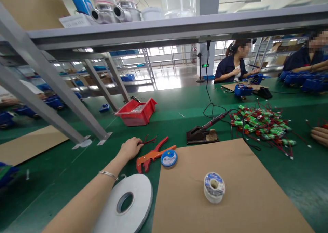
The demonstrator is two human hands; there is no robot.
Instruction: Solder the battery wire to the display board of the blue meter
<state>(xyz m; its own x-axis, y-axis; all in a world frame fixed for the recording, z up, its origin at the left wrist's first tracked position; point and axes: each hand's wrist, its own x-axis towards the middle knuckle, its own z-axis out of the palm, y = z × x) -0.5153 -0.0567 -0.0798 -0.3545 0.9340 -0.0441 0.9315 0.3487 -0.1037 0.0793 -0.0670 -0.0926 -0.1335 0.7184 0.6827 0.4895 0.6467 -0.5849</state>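
Note:
My left hand [131,148] reaches forward over the green bench, its fingers closed at the end of some thin red wires [150,140]. Just right of it lie orange-red wire strippers [151,156]. A large white tape roll [139,205] is beside my left wrist. Cut off by the right edge is a hand [319,136], seemingly my right one; its fingers are closed near something reddish, mostly out of frame. Left of that hand is a heap of green battery packs [273,127] with red wires and white connectors.
A cardboard sheet [184,205] bears a solder spool [214,188] and a round blue-lidded tin [169,158]. Behind it, a soldering iron [215,120] rests in its stand [196,136]. A red bin [137,113] stands by metal shelf posts [55,79]. Two people work across the bench.

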